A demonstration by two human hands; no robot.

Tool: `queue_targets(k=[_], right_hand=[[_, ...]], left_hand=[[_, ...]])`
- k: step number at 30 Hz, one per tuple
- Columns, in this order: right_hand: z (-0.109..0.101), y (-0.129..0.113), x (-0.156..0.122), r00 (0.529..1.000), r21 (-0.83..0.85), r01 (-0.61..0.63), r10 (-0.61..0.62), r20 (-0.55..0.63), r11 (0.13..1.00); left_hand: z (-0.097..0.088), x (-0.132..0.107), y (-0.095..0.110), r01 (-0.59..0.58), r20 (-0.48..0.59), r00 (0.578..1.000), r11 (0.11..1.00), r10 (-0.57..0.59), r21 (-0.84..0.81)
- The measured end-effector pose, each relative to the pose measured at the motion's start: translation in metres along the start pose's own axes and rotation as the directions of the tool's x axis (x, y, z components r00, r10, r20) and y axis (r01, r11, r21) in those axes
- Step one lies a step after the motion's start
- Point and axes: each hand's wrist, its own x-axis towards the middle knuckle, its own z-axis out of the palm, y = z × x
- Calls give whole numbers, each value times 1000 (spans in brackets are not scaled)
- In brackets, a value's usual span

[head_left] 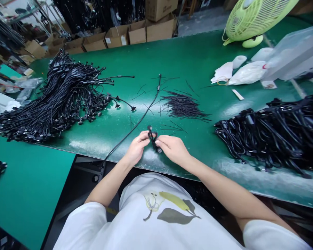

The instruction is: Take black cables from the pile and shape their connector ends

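Between my two hands, just above the near edge of the green table [198, 59], is a small coiled black cable [152, 137]. My left hand [137, 147] pinches its left side with thumb and fingertips. From the right, my right hand [173, 148] has thumb and forefinger closed on the coil's middle; whether a thin tie is also between them is too small to tell. Just beyond my hands lies a pile of thin black twist ties [184, 106], with several loose ones scattered around. A single straight black cable [138, 122] runs diagonally past my left hand and over the table edge.
At left is a large heap of uncoiled black cables [65, 93]. Many bundled cables [273, 133] lie at right. A green fan [255, 19], a white plastic bag [247, 73] and paper scraps stand at the back right. Cardboard boxes [117, 36] line the far edge.
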Motion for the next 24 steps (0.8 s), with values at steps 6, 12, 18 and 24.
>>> queue_targets(k=[6,12,18,24], right_hand=[[-11,6,-2,997,-14,-73,73,-1,997],[4,-15,-9,988,94,108,-117,97,990],[4,-7,-2,987,419,-65,-4,161,906],[1,0,-1,998,134,-62,65,-22,989]], left_hand=[[-2,-11,-3,-101,268,963,857,-44,506],[-2,3,-10,211,-7,977,971,-212,111],[0,-16,20,-72,89,995,973,54,219],[2,-31,6,76,-13,997,965,-75,250]])
